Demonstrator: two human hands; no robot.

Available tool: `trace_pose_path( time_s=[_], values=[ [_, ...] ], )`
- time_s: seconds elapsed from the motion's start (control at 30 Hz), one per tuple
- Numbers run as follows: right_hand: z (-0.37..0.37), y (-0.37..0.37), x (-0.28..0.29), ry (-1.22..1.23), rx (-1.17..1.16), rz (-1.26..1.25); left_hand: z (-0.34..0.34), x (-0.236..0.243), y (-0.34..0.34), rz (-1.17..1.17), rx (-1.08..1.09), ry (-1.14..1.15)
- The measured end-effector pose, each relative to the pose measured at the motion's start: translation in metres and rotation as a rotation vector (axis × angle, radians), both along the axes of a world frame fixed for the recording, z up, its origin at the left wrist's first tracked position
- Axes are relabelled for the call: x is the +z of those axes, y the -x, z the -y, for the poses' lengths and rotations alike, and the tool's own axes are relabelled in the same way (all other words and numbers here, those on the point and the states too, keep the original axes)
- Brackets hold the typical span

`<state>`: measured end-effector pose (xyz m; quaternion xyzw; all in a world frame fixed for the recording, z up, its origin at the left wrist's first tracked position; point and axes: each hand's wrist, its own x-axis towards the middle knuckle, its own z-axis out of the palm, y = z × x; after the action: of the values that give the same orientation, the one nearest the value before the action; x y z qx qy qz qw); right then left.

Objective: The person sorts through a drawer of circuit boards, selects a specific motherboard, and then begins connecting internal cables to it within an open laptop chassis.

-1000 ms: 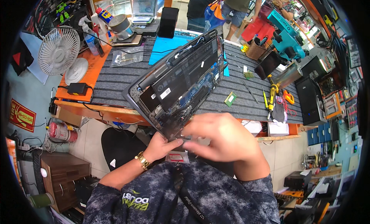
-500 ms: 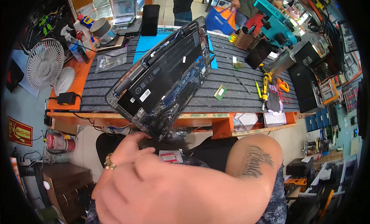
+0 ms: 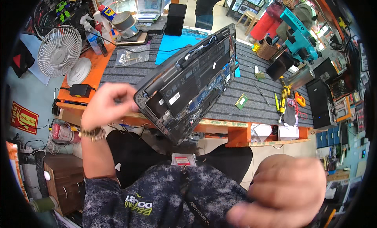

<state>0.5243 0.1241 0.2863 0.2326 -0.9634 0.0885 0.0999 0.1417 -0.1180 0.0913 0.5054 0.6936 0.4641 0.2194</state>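
Observation:
An opened laptop [image 3: 188, 82] stands tilted at the near edge of the desk, its inside toward me. Its bottom cover is off, and the black battery [image 3: 192, 77] and blue-black circuit board show. My left hand [image 3: 114, 104] has thumb and fingers closed at the laptop's left corner. Low on the right, my right hand [image 3: 288, 190] is apart from the laptop, raised over my lap. Its fingers look curled but are smeared by motion, so whether anything is in them cannot be seen. A green memory module [image 3: 241, 101] lies on the mat, right of the laptop.
On the ribbed grey mat [image 3: 247, 86] lie tweezers [image 3: 261, 92], a thin lime screwdriver [image 3: 276, 100] and a yellow power screwdriver [image 3: 283, 98]. A teal microscope [image 3: 300, 39] stands at the far right. At left are a white fan [image 3: 59, 51] and a black adapter [image 3: 80, 90]. An open drawer [image 3: 271, 132] juts out below.
My left hand has risen from below the laptop's near corner to its left corner. My right arm, which crossed the view leftward, has swung back to the right. The view has shifted slightly.

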Motion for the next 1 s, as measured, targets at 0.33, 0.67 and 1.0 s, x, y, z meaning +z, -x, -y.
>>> trace_pose_path(
  time_s=[0.33,0.67,1.0],
  values=[
    [-0.314,0.126,-0.204,1.198,-0.755,-0.165,-0.137,-0.034,0.163,0.407,0.135,-0.283],
    [-0.319,0.144,-0.286,1.413,-0.75,0.093,-0.137,-0.075,0.162,0.538,-0.109,0.107],
    [-0.311,0.147,-0.283,1.208,-0.829,0.133,-0.142,-0.072,0.149,0.469,-0.124,0.245]
  ],
)
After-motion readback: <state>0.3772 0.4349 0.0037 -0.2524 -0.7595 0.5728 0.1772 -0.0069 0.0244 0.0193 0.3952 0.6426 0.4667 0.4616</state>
